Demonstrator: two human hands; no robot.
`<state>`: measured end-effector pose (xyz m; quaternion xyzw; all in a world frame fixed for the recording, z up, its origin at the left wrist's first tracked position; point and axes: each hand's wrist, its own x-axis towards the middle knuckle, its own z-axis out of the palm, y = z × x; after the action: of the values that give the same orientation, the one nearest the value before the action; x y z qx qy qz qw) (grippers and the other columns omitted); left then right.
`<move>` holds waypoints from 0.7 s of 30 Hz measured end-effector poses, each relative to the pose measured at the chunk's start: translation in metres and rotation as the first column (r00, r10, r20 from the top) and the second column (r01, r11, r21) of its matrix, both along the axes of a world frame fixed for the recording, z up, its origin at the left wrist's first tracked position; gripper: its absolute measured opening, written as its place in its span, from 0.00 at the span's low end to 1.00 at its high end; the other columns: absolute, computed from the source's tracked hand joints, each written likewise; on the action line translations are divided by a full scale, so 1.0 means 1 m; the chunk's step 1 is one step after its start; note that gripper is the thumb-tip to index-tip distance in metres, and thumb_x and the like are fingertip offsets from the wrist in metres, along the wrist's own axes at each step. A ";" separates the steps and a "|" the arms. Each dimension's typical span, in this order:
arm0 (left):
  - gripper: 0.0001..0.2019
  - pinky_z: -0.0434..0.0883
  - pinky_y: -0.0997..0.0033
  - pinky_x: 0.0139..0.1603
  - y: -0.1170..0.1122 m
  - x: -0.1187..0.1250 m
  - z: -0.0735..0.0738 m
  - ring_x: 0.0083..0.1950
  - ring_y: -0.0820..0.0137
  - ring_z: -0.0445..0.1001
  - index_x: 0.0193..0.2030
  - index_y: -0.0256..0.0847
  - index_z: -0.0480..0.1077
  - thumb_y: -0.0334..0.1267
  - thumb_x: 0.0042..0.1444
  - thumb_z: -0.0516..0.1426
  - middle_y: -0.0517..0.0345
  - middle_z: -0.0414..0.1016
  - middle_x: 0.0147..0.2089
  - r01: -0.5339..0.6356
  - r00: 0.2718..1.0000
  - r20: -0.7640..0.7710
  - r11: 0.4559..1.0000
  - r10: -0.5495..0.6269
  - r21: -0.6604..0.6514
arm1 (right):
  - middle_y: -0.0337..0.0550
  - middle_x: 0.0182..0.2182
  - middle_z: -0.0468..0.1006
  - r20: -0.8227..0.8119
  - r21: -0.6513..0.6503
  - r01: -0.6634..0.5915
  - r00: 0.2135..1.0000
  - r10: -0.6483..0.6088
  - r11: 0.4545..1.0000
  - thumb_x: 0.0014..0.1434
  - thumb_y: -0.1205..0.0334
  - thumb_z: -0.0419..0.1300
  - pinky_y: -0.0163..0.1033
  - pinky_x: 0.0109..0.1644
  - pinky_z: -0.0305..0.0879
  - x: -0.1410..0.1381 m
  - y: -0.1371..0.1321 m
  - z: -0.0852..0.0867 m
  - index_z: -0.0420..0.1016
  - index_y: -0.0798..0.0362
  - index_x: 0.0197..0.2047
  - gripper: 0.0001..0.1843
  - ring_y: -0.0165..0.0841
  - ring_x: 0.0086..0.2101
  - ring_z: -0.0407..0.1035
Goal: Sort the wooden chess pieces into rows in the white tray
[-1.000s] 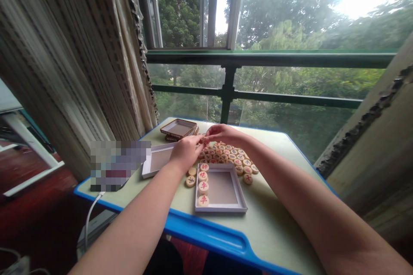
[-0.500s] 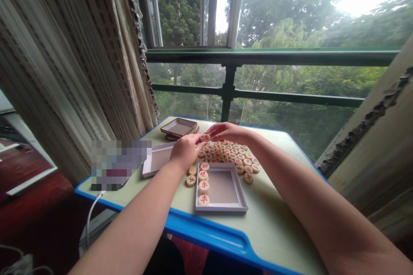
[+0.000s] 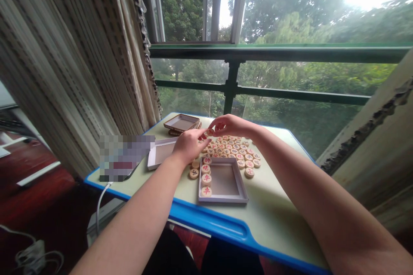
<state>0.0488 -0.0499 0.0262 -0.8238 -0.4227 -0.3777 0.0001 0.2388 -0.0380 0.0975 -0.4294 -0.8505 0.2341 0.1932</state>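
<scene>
- Head view: a round wooden chess piece sits at the far left edge of the pile, pinched between the thumb and curled fingers of the right hand, which is closed on it just above the tabletop.
- The left hand lies palm down just beside it, forefinger stretched toward the same piece. Its other fingers are loosely bent, and I cannot tell whether it grips anything.
- The pile of pieces is spread flat in rough rows below the right hand, the discs marked with red or dark characters.
- A grey tray lies on the near side of the pile, with a column of four red-marked discs along its left wall.
- Two loose discs rest just left of the tray.
- A white box lid lies further left, partly behind the left hand.
- A brown tray stack stands at the far left corner.
- All of it rests on a pale green table with a blue edge, by a curtain and a green window rail.
</scene>
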 end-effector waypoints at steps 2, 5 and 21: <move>0.15 0.70 0.71 0.46 -0.002 -0.001 0.001 0.40 0.69 0.75 0.47 0.40 0.73 0.34 0.52 0.54 0.56 0.78 0.39 -0.001 1.000 0.029 1.000 0.001 0.008 | 0.38 0.28 0.75 0.048 0.083 0.060 0.997 -0.064 0.995 0.48 0.54 0.63 0.32 0.29 0.57 0.000 -0.011 0.007 0.78 0.53 0.39 0.16 0.26 0.26 0.64; 0.14 0.70 0.71 0.48 -0.003 -0.001 0.003 0.41 0.69 0.75 0.42 0.39 0.74 0.30 0.51 0.52 0.56 0.79 0.38 -0.042 0.996 0.083 0.999 0.040 0.019 | 0.39 0.27 0.74 0.070 0.131 0.103 0.991 -0.113 0.986 0.49 0.54 0.63 0.33 0.30 0.57 -0.003 -0.041 0.007 0.79 0.53 0.37 0.14 0.27 0.26 0.64; 0.12 0.71 0.68 0.48 -0.004 -0.002 0.002 0.42 0.67 0.75 0.37 0.40 0.75 0.30 0.51 0.51 0.54 0.79 0.38 -0.066 0.993 0.099 0.996 0.061 0.057 | 0.45 0.35 0.73 0.044 0.296 -0.075 0.997 0.065 0.952 0.53 0.57 0.62 0.39 0.42 0.62 -0.025 -0.129 -0.050 0.79 0.46 0.40 0.11 0.34 0.37 0.65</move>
<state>0.0471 -0.0541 0.0277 -0.7904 -0.4366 -0.4294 0.0163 0.2138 -0.1668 0.0474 -0.3691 -0.8939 0.1028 0.2327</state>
